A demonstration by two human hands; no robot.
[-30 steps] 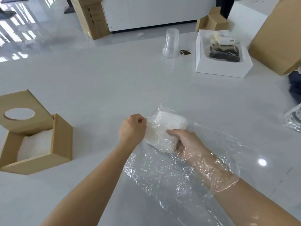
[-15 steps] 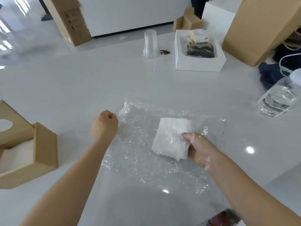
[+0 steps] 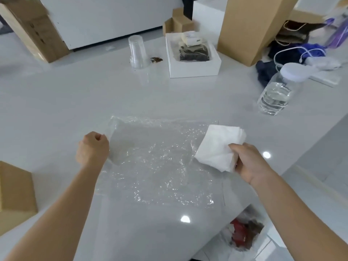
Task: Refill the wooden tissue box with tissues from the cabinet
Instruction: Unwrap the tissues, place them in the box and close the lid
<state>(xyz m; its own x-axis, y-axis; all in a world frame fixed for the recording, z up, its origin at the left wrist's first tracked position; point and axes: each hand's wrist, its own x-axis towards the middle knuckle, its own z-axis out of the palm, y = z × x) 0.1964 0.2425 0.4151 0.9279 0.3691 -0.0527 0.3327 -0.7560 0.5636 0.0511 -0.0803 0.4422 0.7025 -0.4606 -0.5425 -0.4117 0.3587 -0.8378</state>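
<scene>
Tissues (image 3: 216, 146) — one folded white stack — are out of the clear plastic wrapper (image 3: 160, 161) and sit in the right hand (image 3: 250, 162), pinched at the stack's near corner, held just off the wrapper's right edge above the white table (image 3: 75, 102). Left hand (image 3: 92, 147) is fisted on the wrapper's left edge; looks like it grips the film, hard to confirm through the glare. Wrapper lies flat and empty between the hands. Wooden tissue box (image 3: 15, 191) is only partly in frame at the far left, well apart from the stack — can't tell from here whether its lid is open or what's inside. Progress, as a judgement: fetching and unwrapping done; left to do is carry the stack across to the box, seat it, close up, probably bin the wrapper. Counts: one tissue stack, one wrapper, one wooden box visible, two hands. Clutter at the back: one upside-down stack of clear cups (image 3: 137, 51), one open white box (image 3: 192, 57) with dark contents, one water jar (image 3: 278, 89) with a white lid, one tall brown paper bag (image 3: 252, 29). A bin (image 3: 244, 234) with red scraps sits below the table edge near right.
</scene>
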